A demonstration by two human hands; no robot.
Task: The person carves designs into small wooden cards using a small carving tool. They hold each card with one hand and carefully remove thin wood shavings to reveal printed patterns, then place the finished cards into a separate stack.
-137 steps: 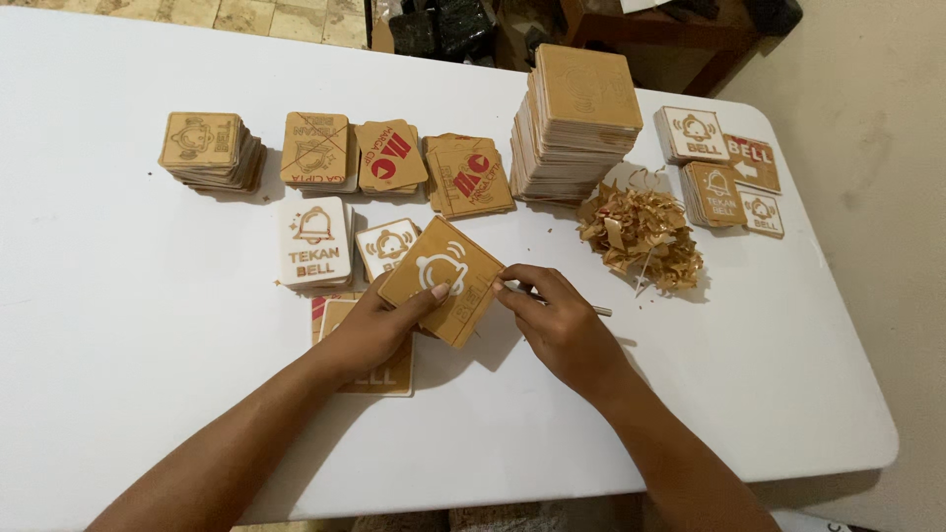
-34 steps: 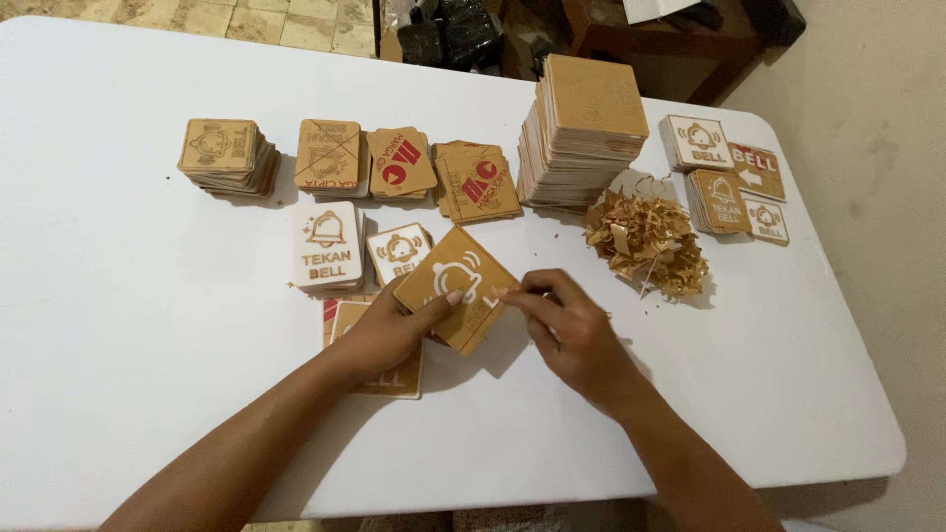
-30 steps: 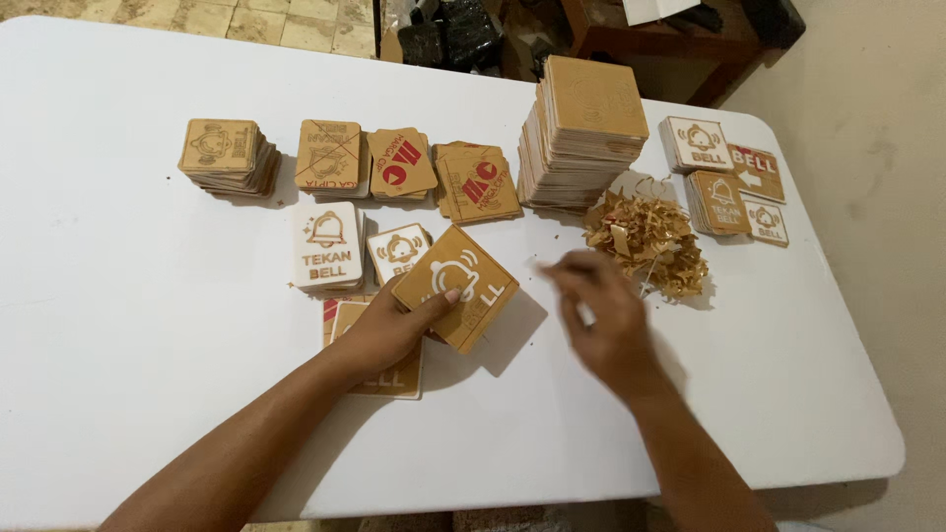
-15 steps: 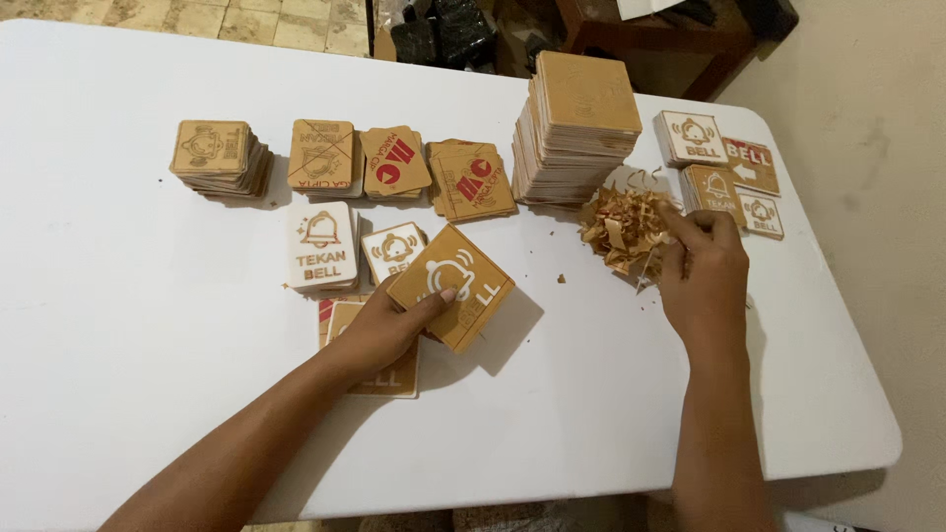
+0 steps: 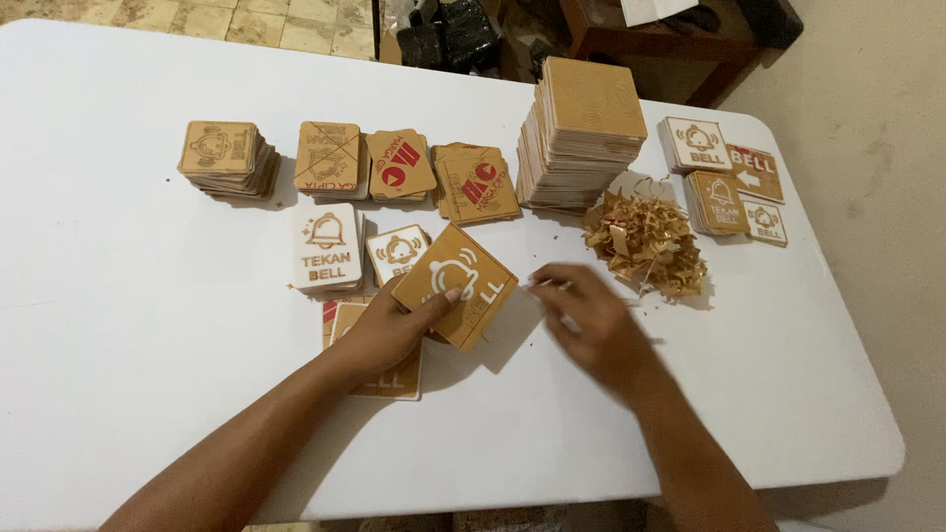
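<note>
Left hand (image 5: 394, 330): the square wooden plaque (image 5: 455, 286) is pinned against the white table (image 5: 148, 325), fingers curled round its near corner and the thumb laid on its face; the grip is unchanged from a second ago.

Plaque: it is held tilted like a diamond, its white-filled bell figure facing up, just in front of the two white-faced plaques (image 5: 328, 248) and overlapping the flat plaque (image 5: 379, 369) under the wrist.

Right hand (image 5: 591, 325): half a second ago it was seen out over the pile of shavings (image 5: 645, 244); now it has been swung back toward the plaque and is caught blurred, not yet touching the wood.

Right fingers: a thin pale sliver or pick (image 5: 547, 286) appears to be pinched at the fingertips, but through the blur the grasp cannot be told for certain.

What that means: a scrap looks to have been carried off to the shavings, and the hand is judged to be returning for more picking at the plaque's cut letters.

Shavings: the pile lies right of the plaque, between the tall stack of plaques (image 5: 581, 133) and the small finished pieces (image 5: 724, 182) by the table's far right edge.

Far row: four lower stacks (image 5: 222, 158) are lined up untouched along the far side.
</note>
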